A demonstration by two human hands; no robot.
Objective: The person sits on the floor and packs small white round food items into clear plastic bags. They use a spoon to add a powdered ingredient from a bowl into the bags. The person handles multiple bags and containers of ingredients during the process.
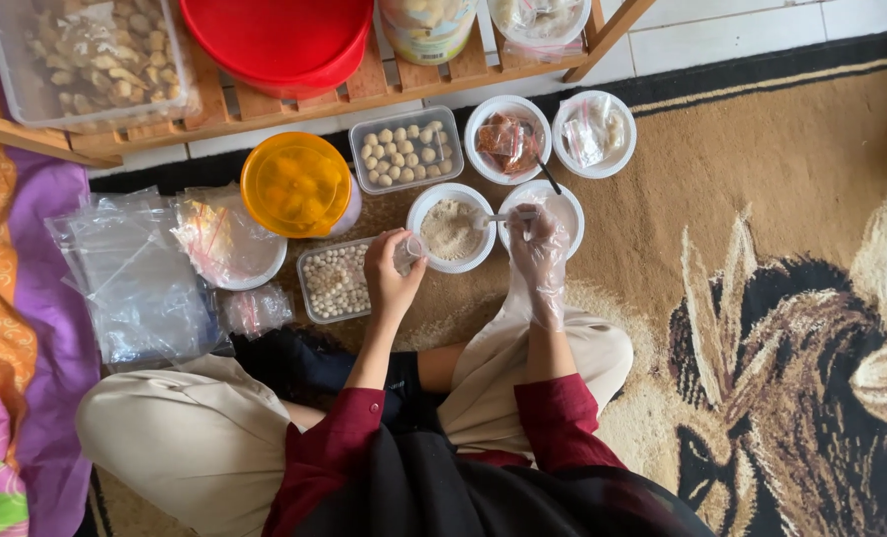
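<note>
My left hand (pixel 389 273) is bare and holds a small clear plastic cup (pixel 409 249) tilted beside a white bowl of beige powder (pixel 450 229). My right hand (pixel 538 244) wears a clear plastic glove and grips a small spoon (pixel 508 217) whose tip reaches over the powder bowl's right rim. Under the right hand stands a white bowl lined with plastic (pixel 563 204). Just left of my left hand is a clear rectangular tub of small pale balls (pixel 334 281).
Behind stand a tub of round snacks (pixel 405 149), a bowl with a reddish packet (pixel 508 139), a bowl with a clear packet (pixel 594 132) and an orange-lidded jar (pixel 296 184). Plastic bags (pixel 135 278) lie left. A wooden rack (pixel 364 89) holds a red lid and containers.
</note>
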